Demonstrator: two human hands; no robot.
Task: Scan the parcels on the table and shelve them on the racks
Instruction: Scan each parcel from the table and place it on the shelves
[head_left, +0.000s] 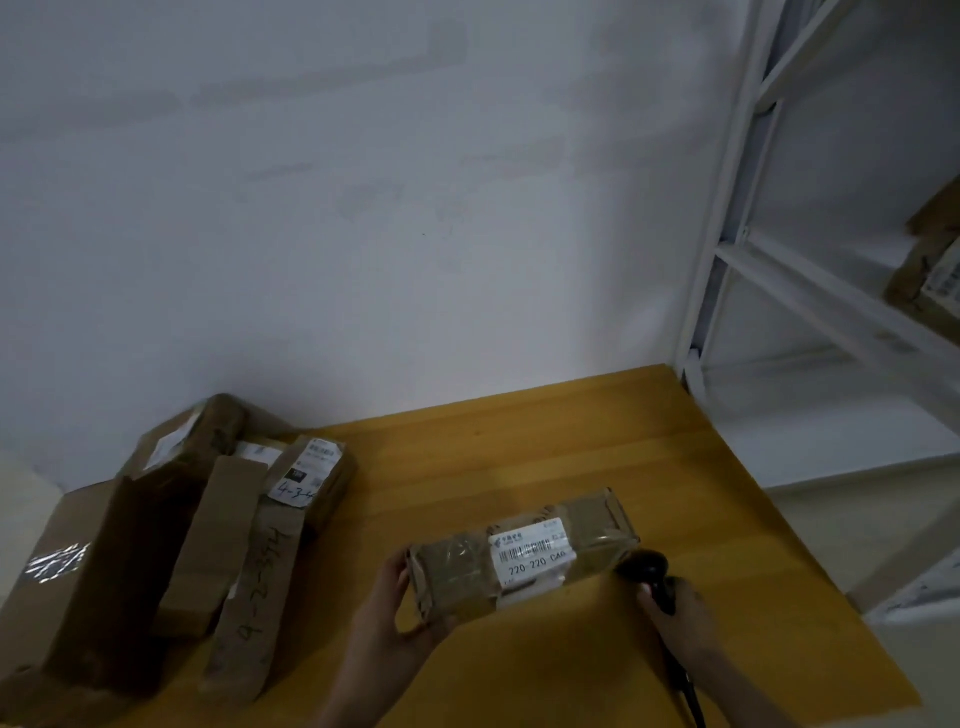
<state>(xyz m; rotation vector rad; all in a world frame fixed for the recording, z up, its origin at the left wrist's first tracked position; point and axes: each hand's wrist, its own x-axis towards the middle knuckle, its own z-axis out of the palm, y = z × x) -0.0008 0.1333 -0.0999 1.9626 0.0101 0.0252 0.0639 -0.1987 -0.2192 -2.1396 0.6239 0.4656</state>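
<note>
Head view shows a yellow wooden bench (597, 441) against a pale wall. Near its front edge the left hand (400, 618) grips the left end of a long brown parcel (524, 551), with the thumb on the near side and the fingers curled around the end. The parcel is wrapped in clear tape and has a white label (532, 556) with a barcode facing up. The right hand (675, 608) is curled around the handle of a black scanner (649, 569), whose head is just beside the right end of the parcel. At the left of the bench lies a pile of other parcels (171, 530), some leaning on each other. At the right stands a white rack (810, 291), and two brown boxes (930, 270) sit on one shelf.
</note>
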